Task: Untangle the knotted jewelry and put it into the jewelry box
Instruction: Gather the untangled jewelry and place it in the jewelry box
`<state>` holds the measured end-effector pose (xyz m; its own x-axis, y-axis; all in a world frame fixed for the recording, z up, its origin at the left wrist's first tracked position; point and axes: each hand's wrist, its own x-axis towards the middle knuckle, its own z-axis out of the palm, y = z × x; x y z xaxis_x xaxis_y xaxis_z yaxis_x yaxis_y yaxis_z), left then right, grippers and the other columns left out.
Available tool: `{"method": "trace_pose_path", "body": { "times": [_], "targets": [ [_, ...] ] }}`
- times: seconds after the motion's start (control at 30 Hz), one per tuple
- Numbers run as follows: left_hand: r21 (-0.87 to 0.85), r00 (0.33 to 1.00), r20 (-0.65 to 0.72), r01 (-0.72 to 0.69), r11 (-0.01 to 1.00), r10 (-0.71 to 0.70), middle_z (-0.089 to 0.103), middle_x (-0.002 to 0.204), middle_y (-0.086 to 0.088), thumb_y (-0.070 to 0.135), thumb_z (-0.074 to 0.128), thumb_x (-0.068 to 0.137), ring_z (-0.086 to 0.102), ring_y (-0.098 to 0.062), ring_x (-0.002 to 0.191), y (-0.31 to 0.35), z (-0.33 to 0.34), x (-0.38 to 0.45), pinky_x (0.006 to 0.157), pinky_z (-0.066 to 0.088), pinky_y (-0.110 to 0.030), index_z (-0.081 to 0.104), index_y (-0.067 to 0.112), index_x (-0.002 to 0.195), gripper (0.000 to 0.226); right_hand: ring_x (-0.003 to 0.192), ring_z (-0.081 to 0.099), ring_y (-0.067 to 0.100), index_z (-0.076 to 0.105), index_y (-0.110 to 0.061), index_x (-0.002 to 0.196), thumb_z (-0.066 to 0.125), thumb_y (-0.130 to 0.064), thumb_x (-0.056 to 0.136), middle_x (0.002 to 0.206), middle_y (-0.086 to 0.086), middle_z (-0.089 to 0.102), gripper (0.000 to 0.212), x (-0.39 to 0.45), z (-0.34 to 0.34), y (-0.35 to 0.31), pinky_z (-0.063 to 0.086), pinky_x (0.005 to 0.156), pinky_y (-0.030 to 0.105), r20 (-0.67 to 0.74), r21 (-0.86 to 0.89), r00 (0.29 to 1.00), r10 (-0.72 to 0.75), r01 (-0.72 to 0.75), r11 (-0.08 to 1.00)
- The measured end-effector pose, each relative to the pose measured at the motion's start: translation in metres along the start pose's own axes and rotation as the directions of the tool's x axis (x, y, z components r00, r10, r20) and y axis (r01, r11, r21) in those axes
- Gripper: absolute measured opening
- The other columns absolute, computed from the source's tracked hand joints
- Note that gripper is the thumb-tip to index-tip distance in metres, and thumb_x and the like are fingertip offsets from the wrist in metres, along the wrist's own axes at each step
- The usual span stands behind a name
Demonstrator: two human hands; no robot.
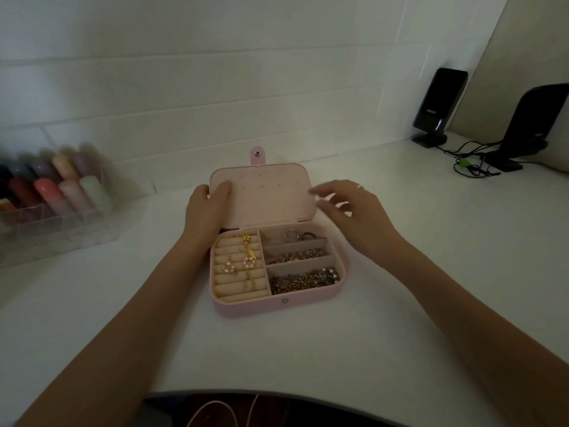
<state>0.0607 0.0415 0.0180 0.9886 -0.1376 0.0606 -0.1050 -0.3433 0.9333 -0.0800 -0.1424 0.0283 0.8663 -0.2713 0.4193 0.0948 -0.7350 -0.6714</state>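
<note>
A pink jewelry box (277, 306) stands open on the white table, its lid (264, 195) tilted back. Gold and pearl earrings (243, 260) lie on the ring rolls at its left. A tangled heap of chains and beads (303, 280) fills the front right compartment, smaller pieces (300, 255) the middle one, rings (292, 235) the back one. My left hand (207, 208) holds the lid's left edge, thumb on its inner face. My right hand (354, 211) hovers blurred by the lid's right edge, fingers spread, holding nothing.
A clear organiser (58, 211) with coloured tubes stands at the left by the tiled wall. Two black speakers (437, 109) (529, 131) with a bundle of cables (471, 164) stand at the back right. The table's front edge (277, 391) curves near me.
</note>
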Motion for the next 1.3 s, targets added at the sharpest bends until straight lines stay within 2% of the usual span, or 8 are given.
{"method": "trace_pose_path", "body": {
  "times": [0.17, 0.3, 0.53, 0.77, 0.87, 0.93, 1.03, 1.3],
  "targets": [
    [-0.167, 0.960, 0.087, -0.248, 0.954, 0.265, 0.057, 0.098, 0.014, 0.040, 0.042, 0.099, 0.059, 0.003, 0.080, 0.007, 0.006, -0.019, 0.056, 0.047, -0.010, 0.046, 0.015, 0.120, 0.033, 0.105, 0.062, 0.008, 0.038, -0.017, 0.143, 0.052, -0.018, 0.098, 0.129, -0.005, 0.056, 0.048, 0.000, -0.002, 0.009, 0.055, 0.087, 0.026, 0.152, 0.394, 0.934, 0.324, -0.358, 0.847],
    [-0.380, 0.910, 0.213, -0.259, 0.888, 0.357, 0.060, 0.114, 0.013, 0.034, 0.044, 0.099, 0.063, 0.002, 0.098, 0.009, 0.005, -0.020, 0.075, 0.056, -0.022, 0.043, 0.024, 0.128, 0.031, 0.101, 0.067, 0.017, 0.052, -0.011, 0.129, 0.063, 0.002, 0.087, 0.115, 0.005, 0.066, 0.046, 0.003, -0.008, 0.014, 0.056, 0.085, 0.031, 0.019, 0.528, 0.970, 0.242, -0.215, 0.822],
    [-0.627, 0.843, 0.318, -0.156, 0.763, 0.434, 0.073, 0.101, 0.001, 0.008, 0.075, 0.073, 0.066, -0.016, 0.096, 0.013, -0.008, -0.013, 0.078, 0.053, -0.027, 0.069, 0.016, 0.109, 0.037, 0.095, 0.067, 0.018, 0.057, -0.019, 0.096, 0.073, 0.007, 0.075, 0.100, 0.006, 0.068, 0.036, 0.009, -0.023, 0.020, 0.054, 0.085, 0.032, -0.135, 0.365, 0.987, 0.090, -0.035, 0.930],
    [-0.384, 0.712, 0.535, -0.275, 0.881, 0.455, 0.071, 0.112, 0.010, -0.031, 0.046, 0.067, 0.059, -0.007, 0.116, 0.009, -0.020, -0.011, 0.093, 0.048, -0.019, 0.078, 0.026, 0.089, 0.069, 0.107, 0.061, 0.008, 0.065, -0.011, 0.102, 0.067, 0.007, 0.081, 0.109, -0.012, 0.065, 0.028, 0.007, -0.055, 0.035, 0.042, 0.096, 0.018, 0.148, -0.132, 0.982, -0.114, 0.134, 0.982],
    [-0.342, 0.714, 0.555, -0.271, 0.900, 0.427, 0.068, 0.116, 0.015, -0.020, 0.042, 0.067, 0.055, -0.003, 0.120, 0.013, -0.020, -0.015, 0.096, 0.044, -0.017, 0.077, 0.030, 0.092, 0.066, 0.115, 0.056, 0.008, 0.069, -0.018, 0.109, 0.052, 0.014, 0.087, 0.118, -0.013, 0.061, 0.042, 0.007, -0.067, 0.034, 0.033, 0.092, 0.001, 0.242, -0.228, 0.968, -0.071, 0.128, 0.965],
    [-0.324, 0.719, 0.567, -0.254, 0.911, 0.403, 0.061, 0.126, 0.019, 0.007, 0.062, 0.078, 0.049, 0.000, 0.125, 0.015, -0.019, -0.019, 0.103, 0.038, -0.022, 0.065, 0.039, 0.114, 0.048, 0.116, 0.055, 0.005, 0.066, -0.025, 0.115, 0.052, -0.001, 0.095, 0.121, -0.017, 0.060, 0.034, 0.008, -0.067, 0.027, 0.038, 0.100, 0.013, 0.217, -0.180, 0.974, -0.059, 0.100, 0.979],
    [-0.022, 0.615, 0.754, -0.327, 0.945, 0.230, 0.033, 0.146, 0.012, 0.048, 0.082, 0.049, 0.037, -0.003, 0.133, 0.011, -0.015, -0.022, 0.106, 0.033, -0.021, 0.022, 0.051, 0.140, 0.109, 0.132, 0.037, 0.000, 0.047, -0.040, 0.135, 0.059, -0.047, 0.085, 0.144, -0.021, 0.040, 0.052, 0.003, -0.054, 0.015, 0.029, 0.108, 0.024, 0.408, -0.086, 0.907, 0.100, -0.071, 0.994],
    [0.051, 0.669, 0.705, -0.380, 0.924, 0.236, 0.035, 0.128, 0.016, 0.043, 0.083, 0.041, 0.042, 0.012, 0.110, 0.002, -0.001, -0.029, 0.076, 0.035, 0.004, 0.010, 0.034, 0.148, 0.129, 0.146, -0.011, 0.007, 0.015, -0.051, 0.146, 0.061, -0.074, 0.058, 0.159, -0.020, 0.000, 0.101, -0.007, -0.036, 0.002, 0.001, 0.120, 0.043, 0.486, -0.365, 0.855, 0.182, 0.010, 0.931]
  ]
}}
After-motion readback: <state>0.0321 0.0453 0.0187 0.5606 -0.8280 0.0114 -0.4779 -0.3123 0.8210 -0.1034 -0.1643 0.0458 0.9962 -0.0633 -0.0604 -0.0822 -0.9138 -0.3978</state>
